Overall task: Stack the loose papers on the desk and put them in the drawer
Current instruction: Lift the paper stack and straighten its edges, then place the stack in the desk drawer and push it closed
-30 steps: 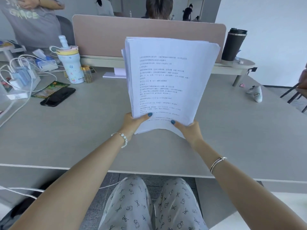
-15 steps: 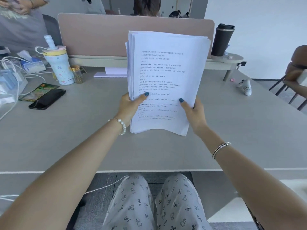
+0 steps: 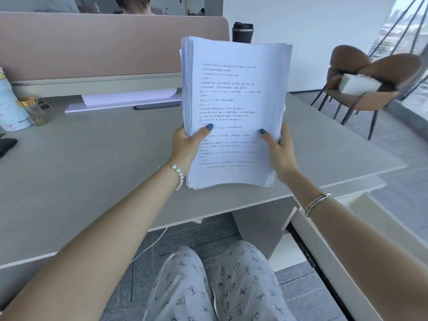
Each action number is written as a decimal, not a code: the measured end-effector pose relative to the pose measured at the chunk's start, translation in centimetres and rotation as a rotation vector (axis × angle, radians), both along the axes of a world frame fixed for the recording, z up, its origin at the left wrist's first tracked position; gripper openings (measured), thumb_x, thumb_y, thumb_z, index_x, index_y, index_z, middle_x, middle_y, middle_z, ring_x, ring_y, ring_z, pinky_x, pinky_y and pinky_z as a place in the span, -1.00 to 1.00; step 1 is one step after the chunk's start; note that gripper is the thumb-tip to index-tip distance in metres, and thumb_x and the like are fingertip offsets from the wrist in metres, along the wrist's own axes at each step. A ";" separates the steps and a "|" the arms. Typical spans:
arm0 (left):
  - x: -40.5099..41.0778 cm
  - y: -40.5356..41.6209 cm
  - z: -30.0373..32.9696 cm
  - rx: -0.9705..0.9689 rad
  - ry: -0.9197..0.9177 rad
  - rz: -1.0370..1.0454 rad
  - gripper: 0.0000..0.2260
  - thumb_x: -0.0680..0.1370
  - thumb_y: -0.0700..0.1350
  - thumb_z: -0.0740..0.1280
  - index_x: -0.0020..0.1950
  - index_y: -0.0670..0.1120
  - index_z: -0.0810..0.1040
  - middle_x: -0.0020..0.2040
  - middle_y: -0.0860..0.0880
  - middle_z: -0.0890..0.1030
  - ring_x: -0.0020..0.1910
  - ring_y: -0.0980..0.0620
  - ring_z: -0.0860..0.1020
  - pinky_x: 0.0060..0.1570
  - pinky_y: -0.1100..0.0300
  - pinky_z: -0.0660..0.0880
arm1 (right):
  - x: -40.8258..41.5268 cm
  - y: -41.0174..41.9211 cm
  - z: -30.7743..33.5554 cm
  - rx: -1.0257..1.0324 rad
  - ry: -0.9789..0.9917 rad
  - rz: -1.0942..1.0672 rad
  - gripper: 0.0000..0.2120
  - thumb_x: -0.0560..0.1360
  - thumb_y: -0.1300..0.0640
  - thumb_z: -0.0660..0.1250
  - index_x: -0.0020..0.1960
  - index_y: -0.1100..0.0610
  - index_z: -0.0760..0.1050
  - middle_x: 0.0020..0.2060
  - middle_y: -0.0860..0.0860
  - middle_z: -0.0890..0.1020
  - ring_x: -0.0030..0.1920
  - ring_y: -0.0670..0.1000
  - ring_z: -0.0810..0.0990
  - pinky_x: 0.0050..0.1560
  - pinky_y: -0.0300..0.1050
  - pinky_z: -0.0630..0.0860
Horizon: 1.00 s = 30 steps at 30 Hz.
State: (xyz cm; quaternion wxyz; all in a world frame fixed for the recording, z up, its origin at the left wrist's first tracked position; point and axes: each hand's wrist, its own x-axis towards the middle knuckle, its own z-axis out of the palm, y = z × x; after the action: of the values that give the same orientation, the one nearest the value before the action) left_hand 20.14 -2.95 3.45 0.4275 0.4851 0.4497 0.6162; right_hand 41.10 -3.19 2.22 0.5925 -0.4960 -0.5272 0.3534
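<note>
The grey surface [image 3: 92, 158] fills the frame's left and centre. Above its near edge, centre frame, the paper stack [image 3: 234, 112] stands upright, clear of it. Both forearms reach up; left hand [image 3: 185, 147] and right hand [image 3: 281, 154] each pinch a side edge, thumbs across the front sheet.

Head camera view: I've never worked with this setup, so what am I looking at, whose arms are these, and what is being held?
There is no machine: one wide-angle camera on a person's head looks forward and down. The two bare arms are theirs. The left hand and right hand grip a thick stack of printed papers by its sides, upright above the grey desk. On the desk lie more white sheets by the pink divider, a small jar and a decorated bottle. A black tumbler stands behind the papers.
</note>
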 end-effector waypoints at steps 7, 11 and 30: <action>10.3 -2.4 -1.7 -0.071 -0.054 -0.158 -0.85 0.44 -0.13 0.44 -0.01 -0.06 0.61 -0.09 0.06 0.66 -0.07 0.10 0.64 -0.11 0.25 0.58 | 10.4 -5.4 0.3 -0.031 -0.052 -0.160 -0.95 0.56 0.14 0.24 -0.06 0.01 0.40 -0.19 -0.08 0.58 -0.29 -0.18 0.59 -0.20 -0.22 0.57; 16.2 -4.0 -2.0 -0.104 -0.044 -0.259 -0.87 0.43 -0.12 0.45 -0.04 -0.05 0.62 -0.10 0.04 0.67 -0.09 0.08 0.65 -0.12 0.20 0.59 | 16.0 -8.6 0.2 -0.061 -0.086 -0.273 -0.84 0.55 0.13 0.25 -0.06 -0.15 0.43 -0.20 -0.17 0.62 -0.31 -0.19 0.62 -0.17 -0.11 0.61; 33.5 -0.4 -5.4 -0.006 0.508 -0.359 -0.52 0.41 -0.07 0.43 0.26 -0.02 0.34 0.01 0.02 0.56 -0.05 -0.01 0.54 -0.03 0.12 0.50 | 35.6 -17.9 -4.5 -0.427 -0.201 -0.353 -0.75 0.55 0.14 0.27 0.22 0.13 0.48 0.05 0.16 0.63 -0.17 0.04 0.67 -0.20 -0.15 0.67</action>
State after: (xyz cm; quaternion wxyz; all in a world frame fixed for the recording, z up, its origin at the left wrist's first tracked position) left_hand 53.65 -3.34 -1.91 0.4048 0.6939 0.4511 0.3888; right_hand 76.68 -21.04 -2.27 0.4718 -0.7261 -0.4025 0.2969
